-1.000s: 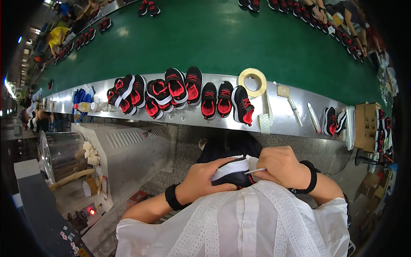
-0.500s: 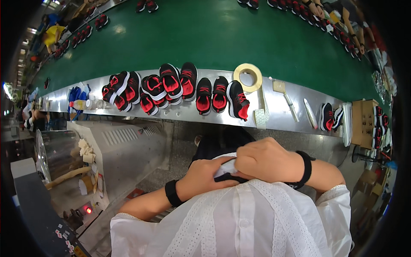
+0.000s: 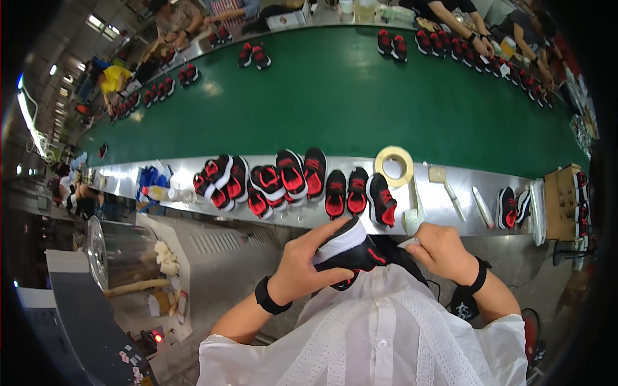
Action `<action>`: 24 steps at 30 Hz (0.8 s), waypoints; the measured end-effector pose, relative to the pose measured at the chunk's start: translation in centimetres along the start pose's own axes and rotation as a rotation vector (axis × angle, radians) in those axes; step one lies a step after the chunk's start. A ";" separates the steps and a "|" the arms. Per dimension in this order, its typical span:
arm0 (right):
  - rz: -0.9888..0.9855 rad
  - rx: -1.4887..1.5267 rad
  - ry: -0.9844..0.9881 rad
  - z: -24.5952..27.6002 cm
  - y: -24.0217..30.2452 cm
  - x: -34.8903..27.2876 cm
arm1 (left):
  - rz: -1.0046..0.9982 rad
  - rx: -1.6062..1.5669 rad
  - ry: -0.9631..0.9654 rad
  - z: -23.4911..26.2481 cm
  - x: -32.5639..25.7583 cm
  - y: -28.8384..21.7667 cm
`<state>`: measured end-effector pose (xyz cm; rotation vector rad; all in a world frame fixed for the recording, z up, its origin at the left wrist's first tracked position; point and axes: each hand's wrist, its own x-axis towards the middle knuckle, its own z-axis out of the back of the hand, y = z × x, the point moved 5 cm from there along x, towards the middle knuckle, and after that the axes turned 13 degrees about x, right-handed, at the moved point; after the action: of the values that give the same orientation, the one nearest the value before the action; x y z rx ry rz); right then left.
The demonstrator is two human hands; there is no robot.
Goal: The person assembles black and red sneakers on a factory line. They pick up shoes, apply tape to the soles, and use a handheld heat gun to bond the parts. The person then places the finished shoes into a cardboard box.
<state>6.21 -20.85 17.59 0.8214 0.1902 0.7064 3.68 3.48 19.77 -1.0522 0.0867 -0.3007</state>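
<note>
My left hand (image 3: 297, 262) grips a small black shoe (image 3: 347, 248) with a white sole and red trim. The shoe is held on its side in front of my shirt, its sole facing up and away. To the right of it, my right hand (image 3: 445, 252) pinches a small white piece (image 3: 407, 243) between thumb and fingers; what it is made of I cannot tell. Just beyond the hands, three black and red shoes (image 3: 357, 193) stand on the metal ledge (image 3: 302, 222). A roll of cream tape (image 3: 381, 168) lies beside them, with a pale strip (image 3: 414, 220) reaching toward the near edge.
Several more shoes (image 3: 293, 174) are piled to the left. Right along the ledge lie a brush (image 3: 454, 201), a white pen-like tool (image 3: 483, 209), a shoe pair (image 3: 507, 207) and a cardboard box (image 3: 557, 206). Beyond runs a green conveyor belt (image 3: 290, 96); co-workers sit across it. A metal machine (image 3: 212, 257) stands left.
My hands were together close to my shirt over the shoe; now they are apart and farther forward. The shoe shows clearly in the left hand. The view has tilted up.
</note>
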 end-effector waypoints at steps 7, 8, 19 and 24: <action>-0.002 0.103 -0.148 1.3 0.7 0.0 | -0.067 0.072 0.038 -0.5 1.4 -0.8; 0.001 0.120 -0.171 1.5 0.8 0.0 | -0.076 0.070 0.041 -0.6 1.6 -1.0; -0.116 0.336 -0.368 3.6 3.1 0.2 | -0.170 0.082 0.112 -1.8 3.7 -2.4; -0.064 0.302 -0.356 4.3 3.3 -0.5 | -0.132 -0.059 0.209 -3.1 4.1 -2.4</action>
<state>5.95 -22.20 22.84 1.2095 0.0003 0.4661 6.48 -1.38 20.62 -1.0851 0.2152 -0.5306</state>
